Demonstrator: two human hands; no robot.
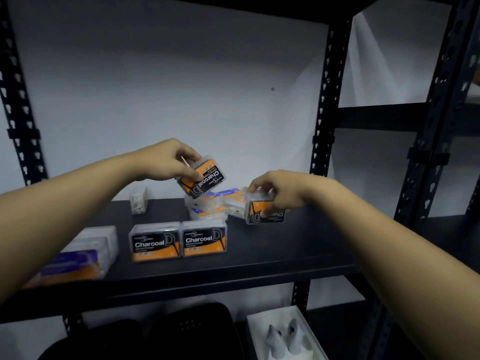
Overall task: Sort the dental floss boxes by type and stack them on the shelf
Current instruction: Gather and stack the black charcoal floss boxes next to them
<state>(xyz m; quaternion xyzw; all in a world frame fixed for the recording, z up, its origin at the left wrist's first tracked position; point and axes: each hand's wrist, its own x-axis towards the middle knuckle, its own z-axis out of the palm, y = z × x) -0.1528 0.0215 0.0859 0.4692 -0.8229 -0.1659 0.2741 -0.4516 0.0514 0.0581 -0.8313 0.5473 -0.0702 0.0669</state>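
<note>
My left hand [166,159] holds a black-and-orange Charcoal floss box [201,178] tilted in the air above the shelf [298,245]. My right hand [278,190] grips a second Charcoal box [259,213] that rests on the shelf at the right of a loose pile. That pile [210,203] holds blue-and-orange floss boxes lying at angles. Two Charcoal boxes [178,241] stand side by side near the shelf's front. A stack of blue-and-orange boxes [78,258] sits at the front left, partly hidden by my left forearm.
A small clear box [139,202] stands at the back left of the shelf. Black perforated uprights [322,141] frame the bay, with another bay to the right. Below are a black bag [161,333] and a white tray of grey cones [283,336].
</note>
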